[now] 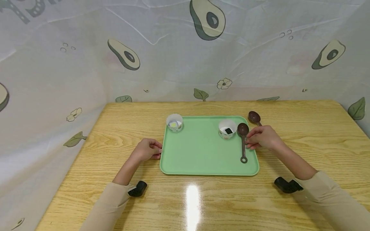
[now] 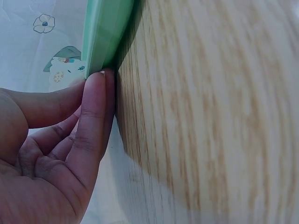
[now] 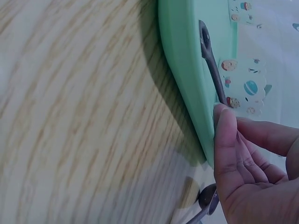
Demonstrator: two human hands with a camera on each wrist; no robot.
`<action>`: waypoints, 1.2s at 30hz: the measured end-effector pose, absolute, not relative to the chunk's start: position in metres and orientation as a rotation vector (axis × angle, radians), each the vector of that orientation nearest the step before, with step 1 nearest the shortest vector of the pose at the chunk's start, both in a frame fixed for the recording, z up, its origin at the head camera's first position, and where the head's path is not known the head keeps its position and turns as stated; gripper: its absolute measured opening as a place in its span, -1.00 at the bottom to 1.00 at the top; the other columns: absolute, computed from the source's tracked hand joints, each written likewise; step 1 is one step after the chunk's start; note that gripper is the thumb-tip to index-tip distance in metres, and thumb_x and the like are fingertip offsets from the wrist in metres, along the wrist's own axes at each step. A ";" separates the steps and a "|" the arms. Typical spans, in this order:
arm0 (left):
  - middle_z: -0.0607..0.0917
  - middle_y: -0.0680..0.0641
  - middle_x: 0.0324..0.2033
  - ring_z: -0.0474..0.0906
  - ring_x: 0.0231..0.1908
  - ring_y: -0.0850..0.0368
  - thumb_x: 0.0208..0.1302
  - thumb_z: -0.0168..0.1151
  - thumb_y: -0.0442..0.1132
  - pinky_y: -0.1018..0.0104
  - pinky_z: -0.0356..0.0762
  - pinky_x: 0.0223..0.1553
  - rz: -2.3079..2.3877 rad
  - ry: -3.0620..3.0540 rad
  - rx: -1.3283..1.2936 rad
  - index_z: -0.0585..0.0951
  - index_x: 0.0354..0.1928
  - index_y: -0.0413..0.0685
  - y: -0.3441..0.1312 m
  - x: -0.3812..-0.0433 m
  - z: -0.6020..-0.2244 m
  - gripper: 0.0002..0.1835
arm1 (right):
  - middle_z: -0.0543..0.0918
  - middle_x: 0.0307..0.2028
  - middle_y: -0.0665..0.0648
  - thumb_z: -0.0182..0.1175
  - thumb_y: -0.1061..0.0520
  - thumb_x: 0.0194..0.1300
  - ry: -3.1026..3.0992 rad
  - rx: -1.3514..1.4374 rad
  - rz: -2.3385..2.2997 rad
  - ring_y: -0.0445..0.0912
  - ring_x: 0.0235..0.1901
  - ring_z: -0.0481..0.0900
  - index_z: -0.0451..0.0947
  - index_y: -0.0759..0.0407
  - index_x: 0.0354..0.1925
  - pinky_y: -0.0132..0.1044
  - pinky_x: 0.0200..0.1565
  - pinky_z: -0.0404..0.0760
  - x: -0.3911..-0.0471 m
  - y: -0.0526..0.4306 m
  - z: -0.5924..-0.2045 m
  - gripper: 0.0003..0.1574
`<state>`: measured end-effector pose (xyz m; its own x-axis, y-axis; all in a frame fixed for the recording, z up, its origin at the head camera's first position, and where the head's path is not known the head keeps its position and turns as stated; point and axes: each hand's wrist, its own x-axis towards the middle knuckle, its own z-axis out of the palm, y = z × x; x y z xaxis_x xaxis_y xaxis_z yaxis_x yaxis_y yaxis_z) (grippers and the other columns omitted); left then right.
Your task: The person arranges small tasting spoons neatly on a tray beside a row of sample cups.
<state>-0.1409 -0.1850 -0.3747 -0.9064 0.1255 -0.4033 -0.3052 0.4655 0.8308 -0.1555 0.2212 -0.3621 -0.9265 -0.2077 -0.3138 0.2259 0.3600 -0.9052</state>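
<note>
A light green tray (image 1: 199, 150) lies on the wooden table. My left hand (image 1: 148, 149) pinches its left rim between thumb and fingers. Along the tray's right side lies a dark brown measuring spoon (image 1: 243, 146), its round bowl pointing away from me. My right hand (image 1: 261, 138) is over the right rim with bent, slightly spread fingers. Its fingertips (image 3: 225, 116) come right beside the spoon's handle (image 3: 216, 77); whether they touch it is hard to tell. Two patterned paper cups stand on the tray: one (image 1: 175, 129) at the far left corner, another (image 1: 226, 134) beside the spoon.
A second brown spoon (image 1: 254, 116) lies on the table beyond the tray's far right corner, partly behind my right hand. The left cup holds something pale yellow and white, the right one a small black piece. A patterned cloth (image 1: 173, 64) hangs behind the table (image 1: 219, 199).
</note>
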 end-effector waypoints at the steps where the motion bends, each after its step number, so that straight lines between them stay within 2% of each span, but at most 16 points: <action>1: 0.57 -0.16 -0.47 0.56 -0.53 0.20 0.24 0.09 -0.55 0.34 0.65 -0.40 1.429 2.309 -0.149 0.50 -0.17 -0.50 -0.185 -0.141 -0.375 -0.86 | 0.65 -0.45 0.27 0.09 0.45 0.20 2.248 0.013 -1.595 -0.09 -0.51 0.65 0.36 0.68 -0.15 -0.22 -0.39 0.69 -0.155 0.222 -0.362 -0.72; 16: 0.55 -0.16 -0.48 0.56 -0.54 0.19 0.24 0.10 -0.55 0.35 0.65 -0.41 1.426 2.317 -0.155 0.50 -0.18 -0.49 -0.185 -0.140 -0.374 -0.87 | 0.65 -0.38 0.19 0.09 0.37 0.25 2.285 0.041 -1.599 -0.08 -0.43 0.67 0.31 0.67 -0.05 -0.15 -0.29 0.68 -0.158 0.251 -0.349 -0.62; 27: 0.56 -0.16 -0.48 0.56 -0.53 0.19 0.23 0.09 -0.56 0.35 0.64 -0.41 1.442 2.305 -0.158 0.50 -0.18 -0.50 -0.185 -0.141 -0.375 -0.87 | 0.67 -0.40 0.07 0.05 0.34 0.31 2.293 0.070 -1.624 -0.11 -0.41 0.66 0.36 0.57 -0.06 -0.25 -0.28 0.67 -0.167 0.272 -0.336 -0.70; 33: 0.57 -0.15 -0.48 0.56 -0.54 0.20 0.24 0.09 -0.55 0.36 0.64 -0.41 1.439 2.307 -0.155 0.50 -0.18 -0.50 -0.186 -0.141 -0.375 -0.87 | 0.67 -0.40 0.03 -0.04 0.35 0.36 2.219 0.045 -1.687 -0.11 -0.38 0.66 0.47 0.36 -0.17 -0.22 -0.23 0.67 -0.173 0.282 -0.331 -0.85; 36: 0.57 -0.16 -0.47 0.56 -0.54 0.20 0.24 0.10 -0.54 0.35 0.64 -0.41 1.438 2.307 -0.157 0.50 -0.18 -0.49 -0.186 -0.140 -0.376 -0.86 | 0.67 -0.41 0.02 -0.05 0.37 0.36 2.162 0.043 -1.728 -0.10 -0.38 0.66 0.53 0.19 -0.28 -0.22 -0.23 0.67 -0.177 0.286 -0.331 -0.78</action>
<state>-0.1403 -0.1864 -0.3758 -0.9074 0.1212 -0.4024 -0.3078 0.4602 0.8327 -0.1771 0.2864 -0.3312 -0.9306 -0.2043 -0.3039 0.2513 0.2471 -0.9358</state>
